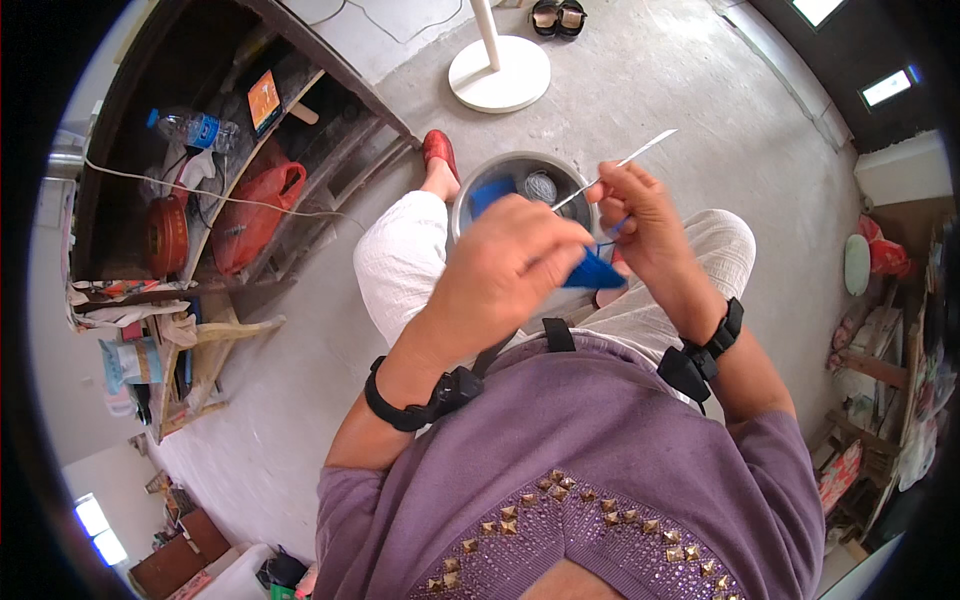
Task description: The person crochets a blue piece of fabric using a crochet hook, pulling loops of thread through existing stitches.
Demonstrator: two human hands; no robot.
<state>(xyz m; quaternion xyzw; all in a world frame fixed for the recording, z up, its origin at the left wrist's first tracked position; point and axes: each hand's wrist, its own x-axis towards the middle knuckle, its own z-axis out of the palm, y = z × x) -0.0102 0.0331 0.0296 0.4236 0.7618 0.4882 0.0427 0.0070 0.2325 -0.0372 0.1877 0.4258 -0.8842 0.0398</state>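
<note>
My left hand [499, 274], blurred, holds a piece of blue knitwork [592, 271] that shows below its fingertips. In my right hand [637, 214] is a thin, pale needle [646, 146], pinched between thumb and forefinger; one end slants up past the hand and the other reaches toward my left hand. A strand of blue yarn [619, 226] runs by the fingers of the right hand to the knitwork. Beneath both hands, between my legs, a round metal basin [463, 174] on the floor contains a ball of grey yarn [539, 187] and something blue and blurred [491, 193].
A round white stand base [501, 73] and a pair of black shoes [558, 18] are ahead on the concrete floor. To the left, a dark wooden cabinet [390, 124] holds a water bottle [201, 131], a phone [264, 102] and a red bag [255, 217]. A pale cable [262, 204] hangs across it.
</note>
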